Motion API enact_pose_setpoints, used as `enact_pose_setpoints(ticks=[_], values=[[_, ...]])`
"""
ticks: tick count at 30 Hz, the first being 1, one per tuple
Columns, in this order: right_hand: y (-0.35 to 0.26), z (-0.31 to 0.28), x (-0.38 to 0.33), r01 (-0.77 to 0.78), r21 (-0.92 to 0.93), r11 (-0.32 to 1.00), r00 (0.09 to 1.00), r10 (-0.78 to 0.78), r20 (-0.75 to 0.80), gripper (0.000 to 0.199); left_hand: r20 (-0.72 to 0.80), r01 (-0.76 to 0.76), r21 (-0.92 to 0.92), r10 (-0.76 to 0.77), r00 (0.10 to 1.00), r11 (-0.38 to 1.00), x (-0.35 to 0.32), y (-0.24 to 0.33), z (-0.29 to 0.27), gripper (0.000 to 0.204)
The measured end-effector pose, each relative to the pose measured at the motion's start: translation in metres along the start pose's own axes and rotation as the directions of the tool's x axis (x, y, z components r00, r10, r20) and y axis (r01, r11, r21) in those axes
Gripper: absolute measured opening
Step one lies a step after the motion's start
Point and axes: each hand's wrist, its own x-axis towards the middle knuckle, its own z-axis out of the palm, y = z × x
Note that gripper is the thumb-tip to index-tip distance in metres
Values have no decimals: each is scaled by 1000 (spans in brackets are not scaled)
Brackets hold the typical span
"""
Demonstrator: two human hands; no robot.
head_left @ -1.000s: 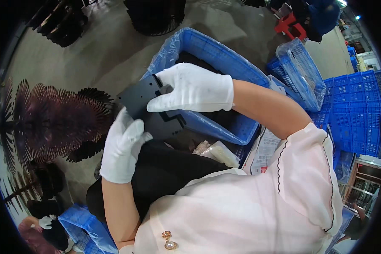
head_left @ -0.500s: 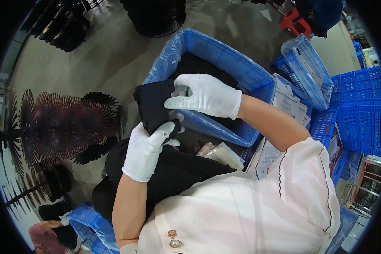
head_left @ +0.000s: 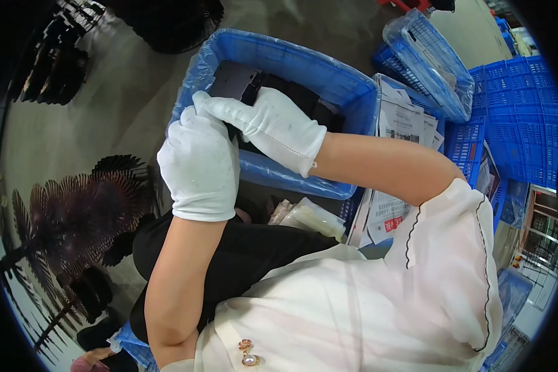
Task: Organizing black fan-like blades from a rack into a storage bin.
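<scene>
Two white-gloved hands [head_left: 199, 162] [head_left: 270, 129]: grip hidden, cannot tell; loose pinching could drop the upper-centre flat dark-grey plate [head_left: 231, 79].

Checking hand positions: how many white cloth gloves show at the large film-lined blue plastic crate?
2: one on the left hand, over the near-left corner of the crate; one on the right hand, overlapping the dark flat pieces inside. Others could be hidden beneath.

A wide fisheye view is taken from the wearer's head, directed downward, with the left hand [head_left: 199, 162] and right hand [head_left: 273, 129] seen close.
</scene>
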Motion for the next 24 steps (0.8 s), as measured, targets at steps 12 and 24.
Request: enact_pose_setpoints(ticks=[12,24], values=[[25,-128,28,-122,-388,914,988,76,-132,47,-152,-132,-586,51,987,800,58,-29,25,78],[207,-164,22,-803,50,594,388,585,-712,45,-149,-62,-878,-150,977,474,92,-28,43,46]])
